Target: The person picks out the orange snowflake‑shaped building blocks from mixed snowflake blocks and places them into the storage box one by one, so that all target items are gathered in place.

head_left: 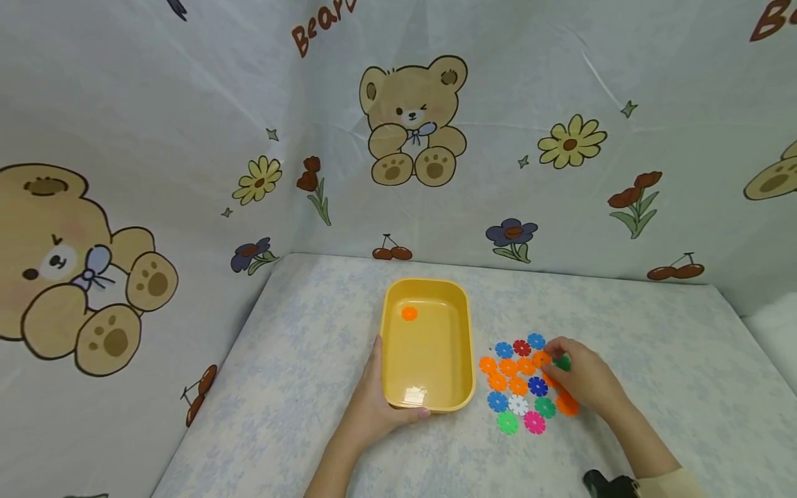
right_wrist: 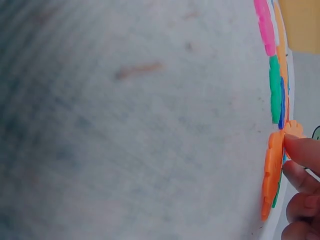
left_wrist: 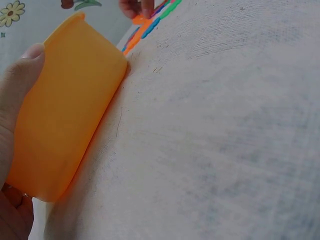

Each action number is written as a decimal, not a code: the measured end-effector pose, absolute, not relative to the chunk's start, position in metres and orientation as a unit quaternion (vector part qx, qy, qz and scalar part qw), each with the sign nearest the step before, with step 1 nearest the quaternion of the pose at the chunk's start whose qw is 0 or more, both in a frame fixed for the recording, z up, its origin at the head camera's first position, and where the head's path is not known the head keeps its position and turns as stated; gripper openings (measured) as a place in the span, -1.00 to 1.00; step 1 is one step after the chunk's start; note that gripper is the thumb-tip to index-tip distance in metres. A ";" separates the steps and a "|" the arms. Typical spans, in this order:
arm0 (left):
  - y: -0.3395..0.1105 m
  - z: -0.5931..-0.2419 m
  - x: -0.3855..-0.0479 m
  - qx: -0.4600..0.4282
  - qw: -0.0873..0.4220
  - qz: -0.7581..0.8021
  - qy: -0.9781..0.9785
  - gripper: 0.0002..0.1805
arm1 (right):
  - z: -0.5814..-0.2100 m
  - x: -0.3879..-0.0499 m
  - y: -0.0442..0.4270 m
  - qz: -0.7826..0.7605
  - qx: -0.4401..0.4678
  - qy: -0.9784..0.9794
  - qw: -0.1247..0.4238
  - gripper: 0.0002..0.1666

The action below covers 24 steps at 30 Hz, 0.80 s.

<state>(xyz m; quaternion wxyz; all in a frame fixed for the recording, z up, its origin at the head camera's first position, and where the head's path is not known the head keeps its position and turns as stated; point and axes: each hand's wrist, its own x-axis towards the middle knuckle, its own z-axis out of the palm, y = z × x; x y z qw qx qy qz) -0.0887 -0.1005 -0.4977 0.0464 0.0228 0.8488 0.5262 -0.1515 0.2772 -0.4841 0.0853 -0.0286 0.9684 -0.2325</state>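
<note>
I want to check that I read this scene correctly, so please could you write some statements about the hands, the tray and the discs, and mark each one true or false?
1. The left hand holds the yellow tray. True.
2. The only disc inside the tray is blue. False: it is an orange disc.
3. The right hand is resting idle on the tray's rim. False: it is among the loose discs, pinching an orange one.
4. The pink disc lies beside the light green disc. True.
5. The loose discs lie to the left of the tray. False: they lie to its right.
</note>
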 end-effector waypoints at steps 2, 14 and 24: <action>-0.101 -0.497 -0.089 0.023 0.048 0.529 0.847 0.62 | -0.484 -0.151 0.277 -0.240 -0.028 0.967 0.083 -0.56; -0.102 -0.498 -0.089 0.025 0.046 0.526 0.849 0.61 | -0.483 -0.148 0.276 -0.267 -0.038 0.961 0.055 -0.51; -0.101 -0.498 -0.089 0.021 0.052 0.522 0.851 0.63 | -0.468 -0.149 0.259 -0.343 -0.011 0.937 0.061 -0.43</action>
